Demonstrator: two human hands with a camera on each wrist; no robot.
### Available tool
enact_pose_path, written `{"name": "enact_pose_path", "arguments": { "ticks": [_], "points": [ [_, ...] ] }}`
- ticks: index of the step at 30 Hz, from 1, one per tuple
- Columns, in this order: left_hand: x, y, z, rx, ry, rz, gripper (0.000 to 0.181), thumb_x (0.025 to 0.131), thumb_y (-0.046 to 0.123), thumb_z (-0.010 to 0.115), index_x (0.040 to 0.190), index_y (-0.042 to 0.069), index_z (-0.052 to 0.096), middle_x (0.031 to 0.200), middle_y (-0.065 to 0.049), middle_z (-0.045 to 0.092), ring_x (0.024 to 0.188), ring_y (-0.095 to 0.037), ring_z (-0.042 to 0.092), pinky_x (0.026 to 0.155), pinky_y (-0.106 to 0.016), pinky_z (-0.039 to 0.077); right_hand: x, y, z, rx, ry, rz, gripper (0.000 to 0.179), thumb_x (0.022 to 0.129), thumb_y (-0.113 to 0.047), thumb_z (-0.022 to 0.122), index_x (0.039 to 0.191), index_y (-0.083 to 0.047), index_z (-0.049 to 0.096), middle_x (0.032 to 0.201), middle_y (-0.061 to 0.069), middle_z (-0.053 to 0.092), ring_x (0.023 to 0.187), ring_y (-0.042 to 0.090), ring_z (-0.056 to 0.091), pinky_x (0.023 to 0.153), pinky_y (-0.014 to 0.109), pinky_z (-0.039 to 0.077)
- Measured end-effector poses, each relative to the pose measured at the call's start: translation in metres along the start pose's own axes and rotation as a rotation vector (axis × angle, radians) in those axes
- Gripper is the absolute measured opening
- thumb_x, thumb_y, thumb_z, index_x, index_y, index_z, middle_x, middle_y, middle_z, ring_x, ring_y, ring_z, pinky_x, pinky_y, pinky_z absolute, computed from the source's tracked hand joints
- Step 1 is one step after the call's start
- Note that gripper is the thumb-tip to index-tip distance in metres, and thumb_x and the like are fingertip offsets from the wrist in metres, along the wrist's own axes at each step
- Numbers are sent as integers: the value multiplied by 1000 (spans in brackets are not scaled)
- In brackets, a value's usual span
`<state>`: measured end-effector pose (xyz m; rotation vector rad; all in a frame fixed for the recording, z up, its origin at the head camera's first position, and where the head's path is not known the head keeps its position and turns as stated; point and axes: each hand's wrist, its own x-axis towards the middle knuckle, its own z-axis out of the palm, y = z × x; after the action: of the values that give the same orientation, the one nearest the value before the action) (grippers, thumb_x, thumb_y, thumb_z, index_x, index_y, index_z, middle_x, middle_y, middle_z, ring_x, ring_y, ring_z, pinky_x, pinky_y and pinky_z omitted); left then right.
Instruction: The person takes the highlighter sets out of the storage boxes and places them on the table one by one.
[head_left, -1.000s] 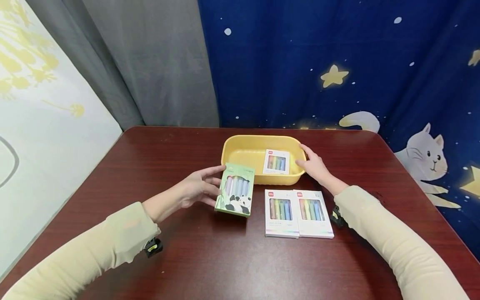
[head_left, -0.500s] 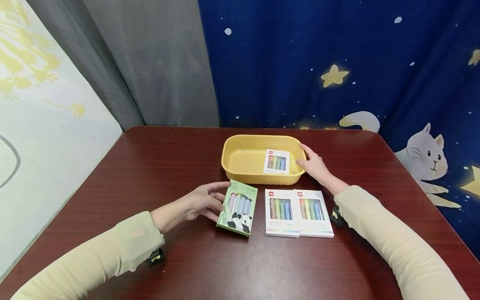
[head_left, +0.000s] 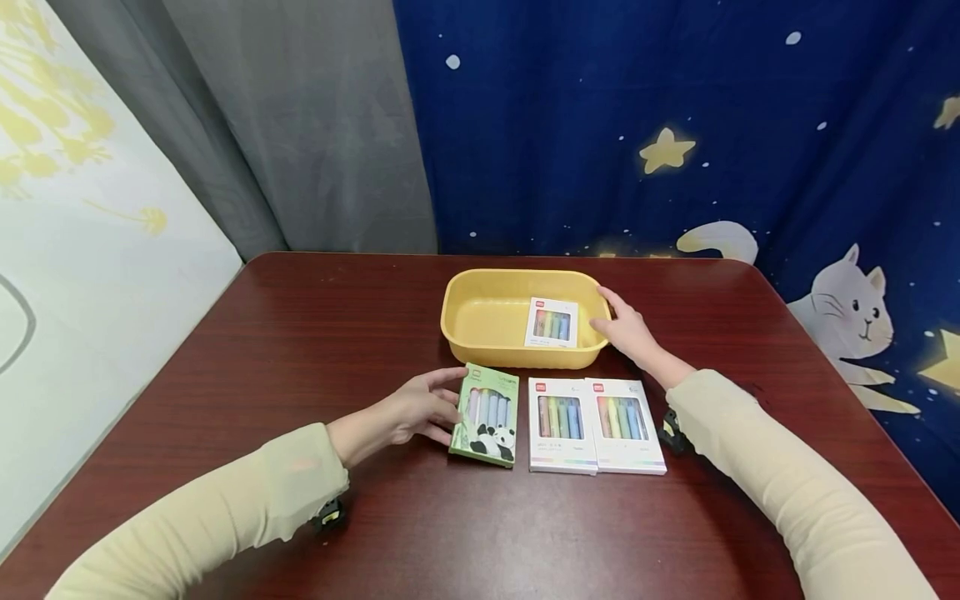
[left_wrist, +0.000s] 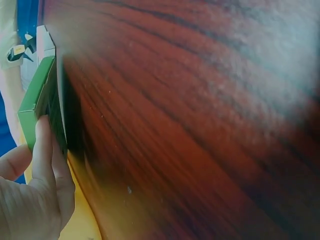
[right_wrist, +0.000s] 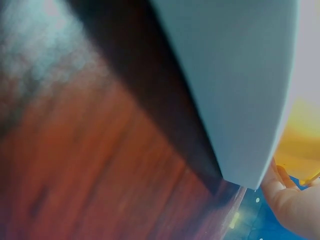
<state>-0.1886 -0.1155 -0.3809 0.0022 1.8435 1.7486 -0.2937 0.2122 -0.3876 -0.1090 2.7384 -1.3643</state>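
Note:
In the head view my left hand (head_left: 422, 407) holds a green panda box (head_left: 486, 421) by its left side. Pastel sticks show through the box's window. The left wrist view has thumb and fingers on either side of this green box, which is close over the table. My right hand (head_left: 632, 335) grips the right end of a yellow plastic basket (head_left: 517, 357), thumb over the rim and fingers outside. Inside the basket a white box (head_left: 551, 323) of coloured sticks leans toward the right. Two similar white boxes, one left (head_left: 563, 425) and one right (head_left: 628, 425), lie side by side in front.
The dark red wooden table (head_left: 337, 317) reaches back to a grey curtain (head_left: 315, 125) and a blue starry curtain (head_left: 555, 125). A white panel (head_left: 90, 275) borders it on the left. A white box side (right_wrist: 240, 100) fills much of the right wrist view.
My left hand has brought the green panda box down and toward me, then slightly right, beside the white boxes, and straightened it. My right hand stays on the basket.

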Motion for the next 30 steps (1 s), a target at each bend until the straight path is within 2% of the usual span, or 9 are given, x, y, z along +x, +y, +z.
{"name": "enact_pose_path", "arguments": {
  "ticks": [6,14,20,30],
  "points": [
    [3,-3,4,-10,29,-7,76,75,-17,52,142,12,31,109,-19,57,78,-22,63,63,-43,55,1,0,0,2,-5,1,65,91,-14,50,147,-13,17,149,19,22,128,35,33,102,47,34],
    [3,-2,8,5,1,-14,77,76,-17,53,143,12,28,111,-20,55,77,-20,63,59,-40,55,3,1,0,0,2,-2,65,91,-14,50,147,-13,17,148,20,24,124,35,37,100,47,37],
    [4,-5,10,18,9,-29,79,76,-17,53,144,14,28,115,-21,55,77,-20,62,59,-40,55,3,2,0,-1,4,-1,65,91,-14,50,147,-13,18,148,20,24,125,34,36,101,47,36],
    [7,-5,14,77,8,-33,87,76,-18,55,147,16,18,112,-23,56,74,-23,63,56,-40,55,2,2,0,-4,0,1,65,91,-14,50,147,-14,18,148,19,23,127,34,34,101,47,35]
  ]
}}
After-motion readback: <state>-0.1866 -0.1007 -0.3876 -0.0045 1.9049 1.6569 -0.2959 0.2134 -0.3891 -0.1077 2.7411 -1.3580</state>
